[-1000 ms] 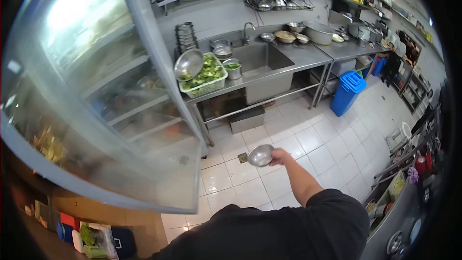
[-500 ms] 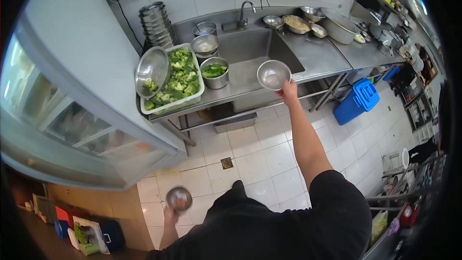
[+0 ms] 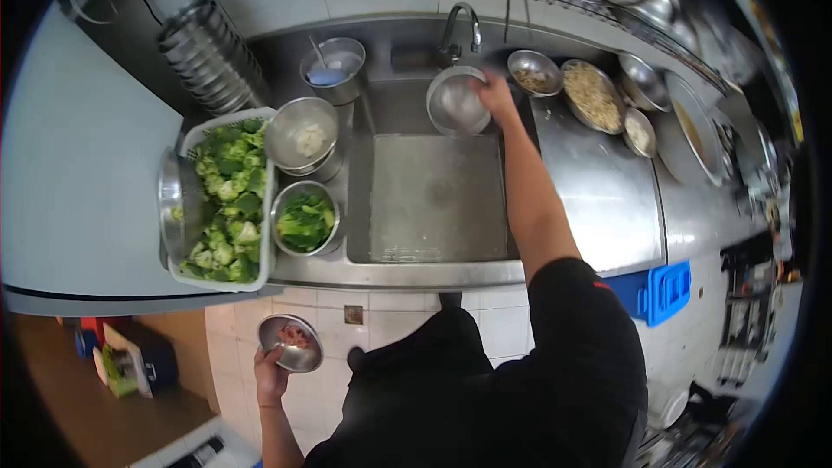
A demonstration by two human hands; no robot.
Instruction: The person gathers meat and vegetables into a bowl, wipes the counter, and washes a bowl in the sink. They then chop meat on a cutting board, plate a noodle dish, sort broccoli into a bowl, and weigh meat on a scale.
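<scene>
Over the back of the metal sink (image 3: 438, 208), my right hand (image 3: 497, 100) grips the rim of a steel bowl (image 3: 451, 104), just in front of the faucet (image 3: 459, 26). The bowl is slightly blurred and nothing clear shows in it. Low on the left, away from the counter, my left hand (image 3: 270, 377) holds a smaller steel bowl (image 3: 303, 363) by its side, with the thumb on the rim. Pinkish chopped pieces (image 3: 295, 336) lie in that bowl.
Left of the sink stand a white basket (image 3: 265, 247) of broccoli, a pot (image 3: 336, 234) of greens and stacked steel containers (image 3: 208, 52). On the right counter sit several bowls, one with pale shreds (image 3: 592, 97). A blue bin (image 3: 667, 293) stands below.
My view has come closer over the sink. My right hand has carried its bowl from the front edge to near the faucet. My left hand still holds its bowl, whose contents show more clearly.
</scene>
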